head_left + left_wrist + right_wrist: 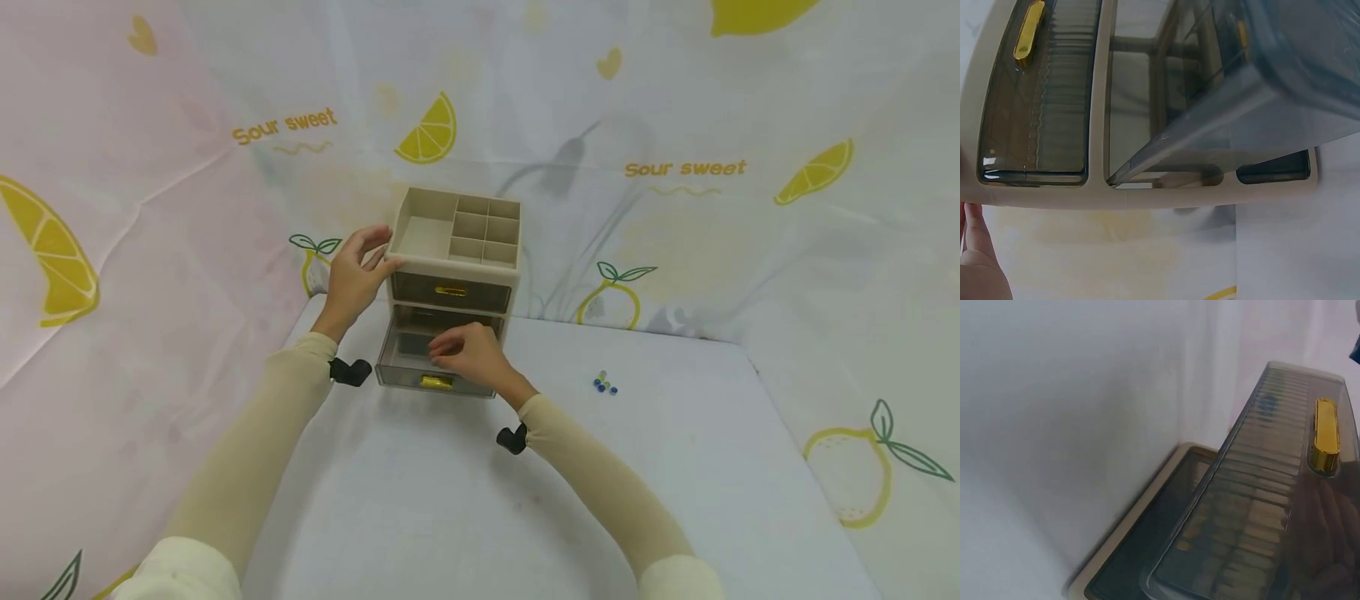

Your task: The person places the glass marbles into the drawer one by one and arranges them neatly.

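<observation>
The left hand [356,277], loosely spread, touches one organizer [454,266]; the right hand [476,353], grip unclear, overhangs one pulled-out drawer [401,376].

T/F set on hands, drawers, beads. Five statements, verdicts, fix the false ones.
1. The right hand is above the pulled-out drawer. True.
2. The top drawer is pulled out too. False: it is closed.
3. The left hand touches the organizer. True.
4. In the head view, the beads lie left of the organizer. False: they lie right of it.
5. The pulled-out drawer's handle is gold. True.
</observation>
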Motion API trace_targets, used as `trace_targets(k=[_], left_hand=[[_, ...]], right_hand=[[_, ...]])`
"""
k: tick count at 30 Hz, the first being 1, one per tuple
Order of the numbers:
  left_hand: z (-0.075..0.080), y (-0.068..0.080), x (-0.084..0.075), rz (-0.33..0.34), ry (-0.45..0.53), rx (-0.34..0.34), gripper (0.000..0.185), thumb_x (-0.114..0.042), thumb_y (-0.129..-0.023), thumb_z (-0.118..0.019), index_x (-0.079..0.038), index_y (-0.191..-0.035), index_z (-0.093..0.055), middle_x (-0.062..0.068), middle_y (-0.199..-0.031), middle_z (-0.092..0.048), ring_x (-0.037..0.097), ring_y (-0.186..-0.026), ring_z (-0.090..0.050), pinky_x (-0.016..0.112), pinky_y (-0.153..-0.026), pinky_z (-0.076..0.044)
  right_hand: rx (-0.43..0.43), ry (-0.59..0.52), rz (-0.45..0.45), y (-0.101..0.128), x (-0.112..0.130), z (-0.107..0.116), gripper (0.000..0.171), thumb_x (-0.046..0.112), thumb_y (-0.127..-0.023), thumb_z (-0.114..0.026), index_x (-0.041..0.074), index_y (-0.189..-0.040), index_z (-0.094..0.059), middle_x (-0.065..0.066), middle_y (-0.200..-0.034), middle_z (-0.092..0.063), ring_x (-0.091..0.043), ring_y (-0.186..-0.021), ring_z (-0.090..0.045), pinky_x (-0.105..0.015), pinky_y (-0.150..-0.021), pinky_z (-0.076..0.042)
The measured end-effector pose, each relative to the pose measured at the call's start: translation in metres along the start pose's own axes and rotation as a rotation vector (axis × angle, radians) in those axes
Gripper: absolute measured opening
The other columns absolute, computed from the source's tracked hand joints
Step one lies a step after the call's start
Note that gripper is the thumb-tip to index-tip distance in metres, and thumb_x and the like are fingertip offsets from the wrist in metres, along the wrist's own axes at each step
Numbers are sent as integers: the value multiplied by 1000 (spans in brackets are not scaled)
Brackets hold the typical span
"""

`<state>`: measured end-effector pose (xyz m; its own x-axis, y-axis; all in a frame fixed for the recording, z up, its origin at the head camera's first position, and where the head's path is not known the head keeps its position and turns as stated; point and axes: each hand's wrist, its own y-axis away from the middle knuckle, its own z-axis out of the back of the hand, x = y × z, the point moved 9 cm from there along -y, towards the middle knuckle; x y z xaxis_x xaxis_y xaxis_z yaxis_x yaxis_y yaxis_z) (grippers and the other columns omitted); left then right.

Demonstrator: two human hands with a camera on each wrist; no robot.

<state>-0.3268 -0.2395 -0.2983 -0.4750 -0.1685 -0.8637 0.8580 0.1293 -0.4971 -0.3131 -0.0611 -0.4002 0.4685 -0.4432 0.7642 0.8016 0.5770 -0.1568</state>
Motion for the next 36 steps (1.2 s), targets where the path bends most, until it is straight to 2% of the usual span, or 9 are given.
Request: trace_targets(k=[9,16,20,27,36], left_hand=[[3,0,7,-1,10,-9,55,7,-83,-72,15,-131,-47,27,-132,-51,34,-128,-47,38,-111,-41],[1,1,5,1,13,-7,54,9,-83,-72,16,-130,-47,28,-131,-50,36,-128,-47,39,-111,-41],[1,1,6,4,15,-5,54,7,-83,-72,15,-131,-47,27,-132,-50,34,-128,-47,37,-111,-41],[3,3,7,4,14,-8,54,8,-83,-73,16,-130,-48,28,-131,-51,35,-127,-47,37,-111,-42],[2,-1,6,-7,29,-6,53,9,-83,-72,16,-129,-48,29,-131,-51,35,-127,-48,37,-111,-41]], right_hand=[[125,68,-63,-6,-2,-13,19,12,-83,-78,6,-101,-77,5,-85,-75,-3,-77,-68,-22,-81,-58],[214,66,-152,-9,-10,-21,13,11,-85,-76,10,-98,-78,3,-84,-75,-6,-80,-68,-25,-84,-58],[253,66,-159,-12,-11,-27,12,12,-85,-77,10,-97,-78,3,-83,-75,-6,-78,-68,-24,-83,-58],[270,18,-183,-15,-14,-36,13,8,-83,-77,8,-96,-79,4,-82,-74,-6,-75,-69,-20,-74,-58],[246,37,-205,-19,-20,-37,11,12,-84,-77,15,-95,-80,7,-82,-74,-8,-87,-67,-23,-81,-57]])
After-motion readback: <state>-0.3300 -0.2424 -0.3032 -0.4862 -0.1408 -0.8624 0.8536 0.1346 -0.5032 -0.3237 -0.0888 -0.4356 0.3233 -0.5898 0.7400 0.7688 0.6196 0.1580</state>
